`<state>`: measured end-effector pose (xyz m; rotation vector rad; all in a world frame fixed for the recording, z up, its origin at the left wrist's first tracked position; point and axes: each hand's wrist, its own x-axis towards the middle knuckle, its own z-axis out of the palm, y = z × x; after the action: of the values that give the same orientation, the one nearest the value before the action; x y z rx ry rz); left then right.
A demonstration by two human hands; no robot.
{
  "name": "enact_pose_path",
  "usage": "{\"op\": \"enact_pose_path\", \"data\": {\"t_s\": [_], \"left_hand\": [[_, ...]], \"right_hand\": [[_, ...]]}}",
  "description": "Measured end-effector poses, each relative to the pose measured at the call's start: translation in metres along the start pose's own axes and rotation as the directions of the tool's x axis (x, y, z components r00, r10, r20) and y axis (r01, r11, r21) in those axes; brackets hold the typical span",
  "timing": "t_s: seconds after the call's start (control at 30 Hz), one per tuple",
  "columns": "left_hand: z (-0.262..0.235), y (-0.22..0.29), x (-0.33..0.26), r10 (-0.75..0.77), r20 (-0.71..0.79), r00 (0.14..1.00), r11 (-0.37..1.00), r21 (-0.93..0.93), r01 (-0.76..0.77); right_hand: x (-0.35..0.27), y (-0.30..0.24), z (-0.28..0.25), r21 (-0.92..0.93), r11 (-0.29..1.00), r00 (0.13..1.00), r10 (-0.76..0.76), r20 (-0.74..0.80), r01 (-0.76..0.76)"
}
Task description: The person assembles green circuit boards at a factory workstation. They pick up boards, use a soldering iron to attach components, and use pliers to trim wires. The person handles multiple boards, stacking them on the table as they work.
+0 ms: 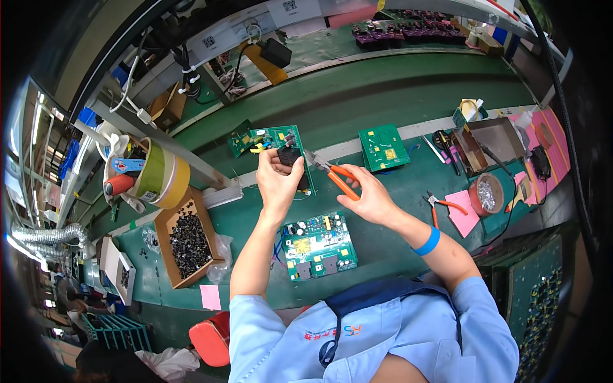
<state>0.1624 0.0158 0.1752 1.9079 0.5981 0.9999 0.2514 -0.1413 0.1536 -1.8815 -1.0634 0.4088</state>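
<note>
A green, rectangular, rigid printed circuit board crowded with parts (274,136) was held tilted over the rear of the dark green table (408,185), in the bare left hand (279,179); thumb and fingers pinched about a black, blocky component (289,155), some fingertips hidden. The bare right hand (371,199) was wrapped around the orange-handled metal pliers (324,166), their head by the board's right edge; could not tell whether the jaws touched it. Judged the board light, stiff and brittle, apt to crack if flexed; small raised parts likely to bend under a careless thumb. Best hold, by my reckoning: the bare edges, or the black block if firmly seated. Pliers seemed dense at the head, the coated handles probably grippy, best taken well back. A second green board with mounted parts (319,246) lay flat nearer the body, apart from both hands.
</note>
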Motion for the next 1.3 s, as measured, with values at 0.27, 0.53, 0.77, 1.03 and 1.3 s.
{"op": "enact_pose_path", "data": {"t_s": [0.27, 0.53, 0.77, 1.03, 1.3], "left_hand": [[0.003, -0.003, -0.003, 0.03, -0.01, 1.0, 1.0, 0.002, -0.03], [0.003, -0.004, -0.001, 0.006, 0.043, 0.999, 0.988, -0.152, 0.0], [0.006, -0.014, 0.003, -0.026, 0.099, 0.995, 0.97, -0.239, 0.049], [0.005, -0.013, 0.011, -0.098, 0.286, 0.953, 0.883, -0.418, 0.216], [0.013, -0.023, 0.011, -0.103, 0.066, 0.992, 0.951, -0.286, 0.118]], "right_hand": [[-0.001, 0.011, 0.005, 0.056, 0.998, 0.999, -0.03, 0.016, 0.029], [0.007, 0.02, -0.014, 0.323, 0.946, 0.961, -0.084, 0.265, -0.007], [0.013, 0.022, -0.026, 0.433, 0.879, 0.889, -0.025, 0.457, -0.198], [0.016, 0.021, -0.037, 0.53, 0.759, 0.82, 0.01, 0.572, -0.379], [0.007, 0.016, -0.021, 0.155, 0.987, 0.96, 0.004, 0.279, -0.049]]}}
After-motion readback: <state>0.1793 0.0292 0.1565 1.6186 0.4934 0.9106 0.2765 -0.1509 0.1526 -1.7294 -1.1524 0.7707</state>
